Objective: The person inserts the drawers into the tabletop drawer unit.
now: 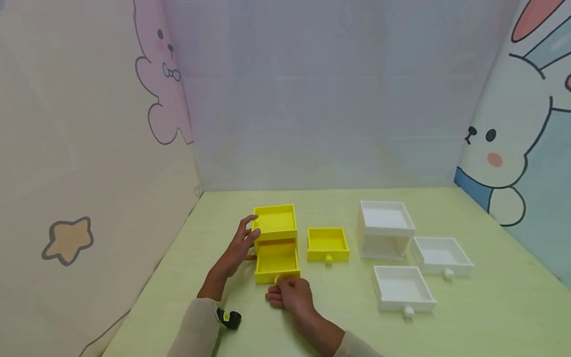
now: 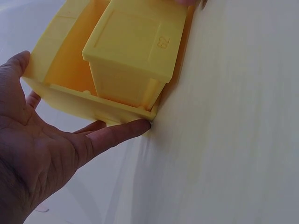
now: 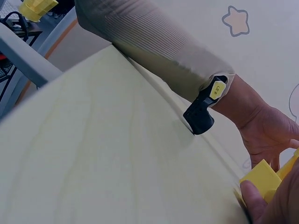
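A small yellow cabinet [image 1: 274,220] stands on the table with a yellow drawer [image 1: 277,260] pulled partway out of its lower opening. My left hand [image 1: 236,250] rests against the cabinet's left side, fingers spread from the top edge down to the tabletop. In the left wrist view, those fingers [image 2: 117,137] lie mostly straight along the side wall. My right hand [image 1: 294,295] pinches the knob at the drawer's front, with the thumb over part of it. The drawer's underside [image 2: 140,35] carries a marking that looks like 62.
Right of the cabinet lies a second yellow drawer [image 1: 327,243] with a round knob. Further right stands a white cabinet [image 1: 387,230] with an open front. Two white drawers, one beside it [image 1: 441,255] and a nearer drawer [image 1: 403,287], lie on the table [image 1: 339,317]. Cloth walls enclose the back and sides.
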Action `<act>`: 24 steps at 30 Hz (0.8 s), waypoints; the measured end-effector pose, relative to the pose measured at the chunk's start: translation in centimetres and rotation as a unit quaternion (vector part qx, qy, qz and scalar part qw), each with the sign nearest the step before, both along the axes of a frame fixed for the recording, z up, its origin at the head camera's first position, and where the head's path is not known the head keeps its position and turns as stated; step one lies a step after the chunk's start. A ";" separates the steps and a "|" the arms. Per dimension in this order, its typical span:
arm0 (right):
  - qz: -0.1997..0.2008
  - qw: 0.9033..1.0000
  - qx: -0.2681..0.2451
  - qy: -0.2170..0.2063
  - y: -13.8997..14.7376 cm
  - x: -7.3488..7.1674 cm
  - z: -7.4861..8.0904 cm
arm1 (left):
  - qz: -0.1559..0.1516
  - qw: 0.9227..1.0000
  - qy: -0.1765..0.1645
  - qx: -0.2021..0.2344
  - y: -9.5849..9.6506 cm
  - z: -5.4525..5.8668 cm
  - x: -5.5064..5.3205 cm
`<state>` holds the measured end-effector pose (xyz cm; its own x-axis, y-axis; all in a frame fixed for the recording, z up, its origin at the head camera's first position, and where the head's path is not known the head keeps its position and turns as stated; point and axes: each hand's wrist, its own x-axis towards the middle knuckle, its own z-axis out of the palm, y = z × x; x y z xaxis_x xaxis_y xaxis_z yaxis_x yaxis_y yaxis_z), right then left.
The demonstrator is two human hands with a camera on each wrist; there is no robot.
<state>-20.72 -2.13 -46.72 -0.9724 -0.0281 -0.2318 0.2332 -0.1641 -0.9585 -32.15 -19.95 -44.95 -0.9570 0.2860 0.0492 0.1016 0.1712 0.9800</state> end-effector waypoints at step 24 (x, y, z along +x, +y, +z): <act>-0.096 0.995 -0.030 0.024 -0.7 -0.6 -0.4 | -0.001 1.000 -0.010 -0.007 -0.1 0.3 0.0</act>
<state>-21.32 -2.86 -47.15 -0.9711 0.1459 -0.1890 0.1471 -0.2580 -0.9549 -32.12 -20.06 -44.61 -0.9571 0.2885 0.0256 0.0819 0.1846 0.9794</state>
